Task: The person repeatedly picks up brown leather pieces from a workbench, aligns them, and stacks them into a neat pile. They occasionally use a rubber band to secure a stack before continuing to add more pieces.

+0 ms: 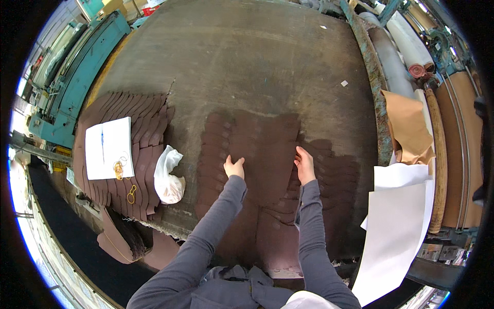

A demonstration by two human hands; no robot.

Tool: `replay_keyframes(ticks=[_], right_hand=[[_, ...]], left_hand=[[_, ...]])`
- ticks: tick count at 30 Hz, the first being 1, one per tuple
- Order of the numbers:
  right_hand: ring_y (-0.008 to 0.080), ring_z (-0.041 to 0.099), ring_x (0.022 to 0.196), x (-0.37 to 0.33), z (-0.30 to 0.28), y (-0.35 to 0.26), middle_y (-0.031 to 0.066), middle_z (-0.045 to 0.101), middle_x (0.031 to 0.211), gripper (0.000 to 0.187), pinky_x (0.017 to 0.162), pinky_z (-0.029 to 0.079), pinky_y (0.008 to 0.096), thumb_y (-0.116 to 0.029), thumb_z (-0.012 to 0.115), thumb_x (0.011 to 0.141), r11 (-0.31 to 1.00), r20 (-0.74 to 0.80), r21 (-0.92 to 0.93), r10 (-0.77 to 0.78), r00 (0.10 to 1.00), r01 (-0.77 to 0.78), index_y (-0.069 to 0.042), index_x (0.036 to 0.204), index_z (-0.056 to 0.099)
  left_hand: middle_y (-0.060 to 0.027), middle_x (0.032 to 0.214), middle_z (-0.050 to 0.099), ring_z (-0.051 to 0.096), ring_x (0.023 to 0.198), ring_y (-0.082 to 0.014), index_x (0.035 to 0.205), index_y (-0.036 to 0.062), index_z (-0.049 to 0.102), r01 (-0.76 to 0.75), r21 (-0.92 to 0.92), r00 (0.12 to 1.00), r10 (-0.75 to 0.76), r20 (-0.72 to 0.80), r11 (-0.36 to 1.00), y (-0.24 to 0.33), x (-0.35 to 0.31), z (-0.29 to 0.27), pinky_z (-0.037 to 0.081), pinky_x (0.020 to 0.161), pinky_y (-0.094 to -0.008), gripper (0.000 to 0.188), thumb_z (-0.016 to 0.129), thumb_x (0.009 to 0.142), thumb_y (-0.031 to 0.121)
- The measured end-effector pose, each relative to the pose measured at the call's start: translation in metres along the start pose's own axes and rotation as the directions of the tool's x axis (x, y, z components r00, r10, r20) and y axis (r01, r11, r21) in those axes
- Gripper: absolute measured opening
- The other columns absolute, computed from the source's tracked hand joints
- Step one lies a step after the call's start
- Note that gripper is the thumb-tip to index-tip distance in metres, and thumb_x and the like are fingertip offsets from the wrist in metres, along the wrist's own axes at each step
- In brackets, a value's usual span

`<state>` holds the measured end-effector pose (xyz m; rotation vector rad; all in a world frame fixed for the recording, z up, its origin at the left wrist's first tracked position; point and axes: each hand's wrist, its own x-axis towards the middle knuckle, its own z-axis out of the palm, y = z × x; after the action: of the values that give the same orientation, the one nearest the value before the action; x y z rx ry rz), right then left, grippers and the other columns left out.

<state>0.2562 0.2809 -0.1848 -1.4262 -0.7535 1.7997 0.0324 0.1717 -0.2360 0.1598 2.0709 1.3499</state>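
A dark brown fabric piece (264,149) lies flat on top of overlapping brown pieces in front of me. Over its left part rests my left hand (235,168), thumb and forefinger apart. My right hand (305,166) is at the piece's right edge, fingers stretched out and thumb a little away from them. I see nothing gripped in either hand. To the right, more brown pieces (337,180) with curved edges overlap in rows. Other pieces (210,154) fan out on the left.
A stack of brown pieces (149,116) at the left carries a white pad (98,149) and yellow cord (131,194). Beside it sits a white plastic bag (169,177). White sheets (393,226) and brown paper (409,123) line the right edge, near fabric rolls (406,44).
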Motion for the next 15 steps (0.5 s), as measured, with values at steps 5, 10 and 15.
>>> replay_keyframes(ticks=[5, 10, 15], right_hand=[[0.0181, 0.056, 0.098, 0.011, 0.06, -0.014, 0.0073, 0.06, 0.11, 0.04, 0.084, 0.043, 0.0312, -0.018, 0.068, 0.081, 0.98, 0.108, -0.144, -0.121, 0.987, 0.136, -0.001, 0.115, 0.055], [0.0178, 0.059, 0.091, -0.015, 0.07, -0.019, 0.0067, 0.064, 0.1, 0.028, 0.079, 0.045, 0.0319, -0.014, 0.067, 0.083, 0.85, 0.171, -0.333, -0.372, 0.913, 0.409, 0.002, 0.105, 0.061], [0.0148, 0.061, 0.081, -0.167, 0.1, -0.069, 0.0074, 0.068, 0.091, 0.024, 0.07, 0.047, 0.0304, -0.013, 0.07, 0.082, 0.753, 0.245, -0.24, -0.564, 0.789, 0.613, 0.004, 0.098, 0.065]], left_hand=[[-0.0151, 0.126, 0.051, 0.051, 0.111, -0.0226, 0.136, -0.0057, 0.037, -0.036, -0.025, 0.983, 0.04, 0.177, 0.999, -0.006, 0.058, -0.006, 0.039, 0.095, -0.0308, 0.067, 0.067, 0.077, 0.008], [-0.0114, 0.136, 0.043, 0.046, 0.12, -0.0254, 0.143, 0.0007, 0.026, 0.156, -0.146, 0.949, -0.107, 0.295, 0.977, 0.046, 0.013, -0.013, 0.036, 0.1, -0.0344, 0.071, 0.061, 0.081, 0.006], [-0.0118, 0.146, 0.03, 0.036, 0.131, -0.0291, 0.142, 0.0088, 0.026, 0.326, -0.493, 0.627, 0.206, 0.751, 0.807, 0.074, -0.018, -0.09, 0.034, 0.105, -0.0408, 0.078, 0.062, 0.074, -0.002]])
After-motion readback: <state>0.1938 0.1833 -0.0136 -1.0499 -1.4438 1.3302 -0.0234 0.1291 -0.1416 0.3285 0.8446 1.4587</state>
